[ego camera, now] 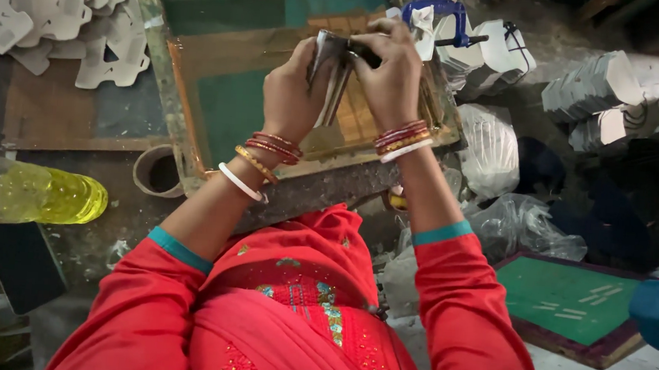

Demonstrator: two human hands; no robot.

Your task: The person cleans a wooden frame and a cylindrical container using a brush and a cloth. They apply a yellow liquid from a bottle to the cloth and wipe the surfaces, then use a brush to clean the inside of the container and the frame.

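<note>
Both hands up over a wooden screen-print frame [197, 83] w/ green mesh, sharing a thin stack of grey card pieces [330, 69] held on edge. Left hand [293, 94] wrapped round the stack's lower left side, fingers curled shut on it; right hand [391, 73] pinching the top edge from the right, thumb & fingertips closed on the cards. Stack sits between the two palms, above the frame's middle, not touching it as far as can be told. Bangles on both wrists, red sleeves w/ teal cuffs. Blue clamp [441, 19] just behind right hand at frame's far corner. Heap of white die-cut cards [55, 11] far left, yellow-liquid bottle [43, 196] lying near left elbow, tape roll [159, 171] beside frame, 2nd green screen [569, 302] lower right, more card bundles [607, 88] upper right.
</note>
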